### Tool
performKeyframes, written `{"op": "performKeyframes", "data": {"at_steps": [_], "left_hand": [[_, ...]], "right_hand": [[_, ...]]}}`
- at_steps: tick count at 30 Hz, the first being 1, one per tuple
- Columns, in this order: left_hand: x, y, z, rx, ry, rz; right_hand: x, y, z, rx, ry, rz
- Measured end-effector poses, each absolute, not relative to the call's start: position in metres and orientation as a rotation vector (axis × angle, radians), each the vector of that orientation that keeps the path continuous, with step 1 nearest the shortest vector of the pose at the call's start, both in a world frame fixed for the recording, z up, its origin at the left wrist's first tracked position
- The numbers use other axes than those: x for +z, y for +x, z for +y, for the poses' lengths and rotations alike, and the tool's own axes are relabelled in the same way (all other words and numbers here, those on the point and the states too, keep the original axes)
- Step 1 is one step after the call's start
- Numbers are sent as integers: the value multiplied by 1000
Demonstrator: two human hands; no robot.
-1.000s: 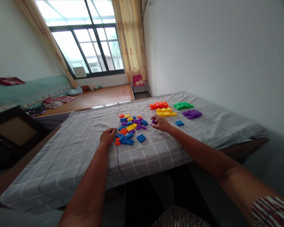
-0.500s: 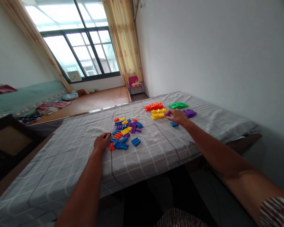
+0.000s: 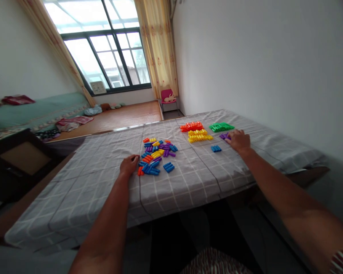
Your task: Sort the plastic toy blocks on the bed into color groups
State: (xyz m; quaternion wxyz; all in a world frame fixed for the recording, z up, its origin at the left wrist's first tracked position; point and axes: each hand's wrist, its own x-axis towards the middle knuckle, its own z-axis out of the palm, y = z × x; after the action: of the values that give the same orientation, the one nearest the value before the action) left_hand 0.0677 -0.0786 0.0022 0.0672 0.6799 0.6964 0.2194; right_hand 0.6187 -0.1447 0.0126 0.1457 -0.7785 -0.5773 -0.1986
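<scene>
My right hand [image 3: 239,140] is closed over purple pieces [image 3: 224,137] on the cloth, hiding part of them. To its left are stacked yellow pieces [image 3: 199,136], with orange-red pieces [image 3: 191,126] behind them. Green pieces [image 3: 221,127] lie beyond the hand. A small blue group [image 3: 216,148] sits in front of the yellow stack. My left hand [image 3: 130,164] rests with curled fingers beside a mixed pile of blue, purple, yellow and orange pieces [image 3: 157,152]; what it holds, if anything, is too small to tell. One blue piece [image 3: 169,167] lies apart at the pile's right.
A grey checked cloth [image 3: 183,186] covers the table. Beyond it are a low wooden platform [image 3: 131,113] and a pink chair [image 3: 167,95] under the window. A dark cabinet [image 3: 17,160] stands at the left, a white wall at the right.
My right hand has moved right, from the yellow stack to the purple pieces. A yellow piece now lies at the yellow stack's right end. The whole view has shifted slightly.
</scene>
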Motion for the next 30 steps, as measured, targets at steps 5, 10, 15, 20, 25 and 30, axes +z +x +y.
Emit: {"op": "performKeyframes", "data": {"at_steps": [5,10,15,20,25,30], "left_hand": [[4,72,-82,673,2044,2085],[4,73,-85,693,2041,2062],[1,74,-86,708,2025,2045],[-3,73,-84,743,2040,2010],[-4,73,-83,742,2033,2017],[-1,74,-84,728,2047,2010]], "right_hand": [[23,564,-127,-430,-1858,-1875],[29,452,-112,-88,-1445,-2235],[26,375,-94,-45,-1358,-2464],[27,363,-76,-62,-1427,-2536],[33,380,-69,118,-1508,-2596],[36,373,-77,175,-1644,-2477]]}}
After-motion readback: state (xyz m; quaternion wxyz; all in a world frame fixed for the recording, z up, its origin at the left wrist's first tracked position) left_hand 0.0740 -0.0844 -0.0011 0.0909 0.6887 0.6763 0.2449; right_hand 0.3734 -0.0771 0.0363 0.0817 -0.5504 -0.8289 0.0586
